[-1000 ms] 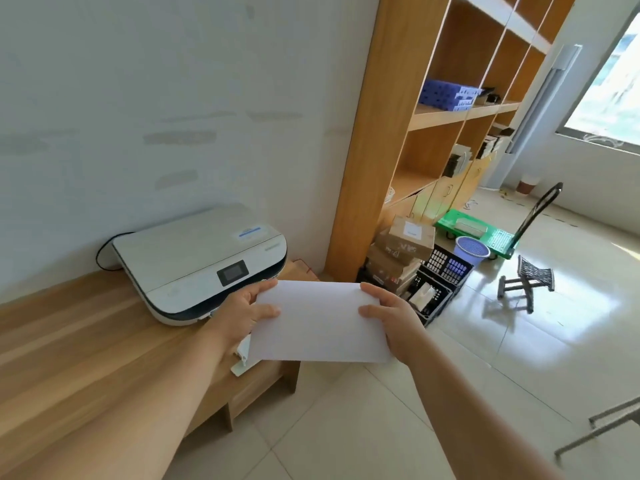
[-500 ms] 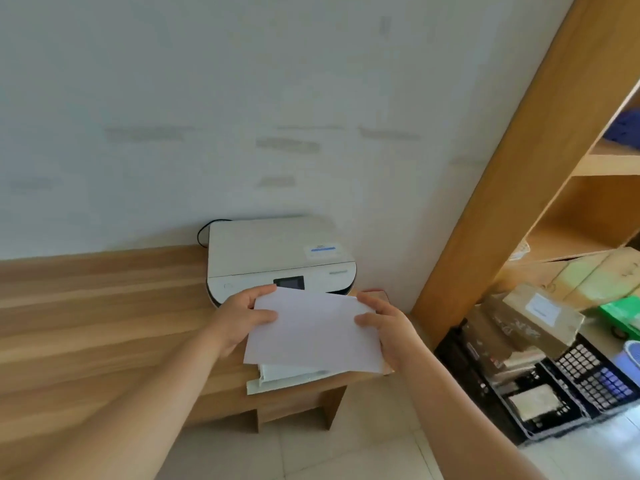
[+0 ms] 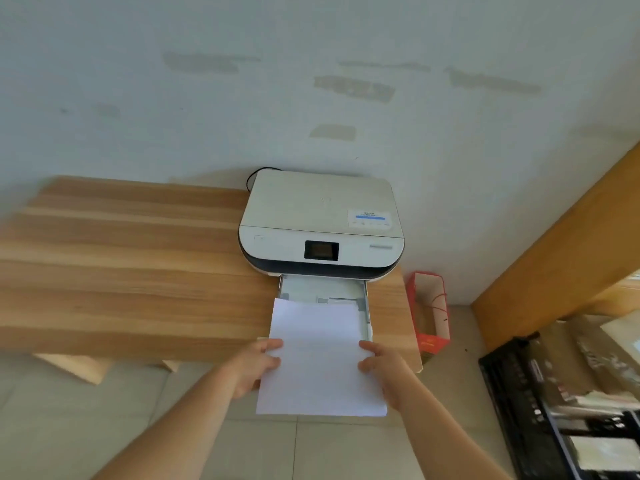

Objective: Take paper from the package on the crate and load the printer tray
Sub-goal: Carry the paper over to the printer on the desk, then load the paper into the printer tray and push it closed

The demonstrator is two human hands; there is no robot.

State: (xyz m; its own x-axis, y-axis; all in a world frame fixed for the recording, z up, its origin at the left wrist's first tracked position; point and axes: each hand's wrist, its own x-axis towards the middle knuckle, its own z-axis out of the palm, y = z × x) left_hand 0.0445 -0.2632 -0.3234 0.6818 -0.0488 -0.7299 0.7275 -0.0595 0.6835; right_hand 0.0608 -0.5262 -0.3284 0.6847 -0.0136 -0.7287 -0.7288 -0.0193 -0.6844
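A white printer (image 3: 320,220) with a dark screen sits on a low wooden bench (image 3: 121,271) against the wall. Its grey paper tray (image 3: 323,291) is pulled out toward me. I hold a stack of white paper (image 3: 320,362) lengthwise in front of the tray, its far edge lying over the tray's front part. My left hand (image 3: 256,367) grips the stack's left edge and my right hand (image 3: 382,368) grips its right edge.
A red cardboard box (image 3: 429,310) stands on the floor just right of the bench. A black crate (image 3: 526,410) with boxes and papers sits at the right. A wooden shelf upright (image 3: 561,244) rises at the right. Tiled floor lies below.
The view has swung to face the printer squarely. The paper has turned from crosswise to lengthwise and moved forward, so its far edge now lies over the open tray.
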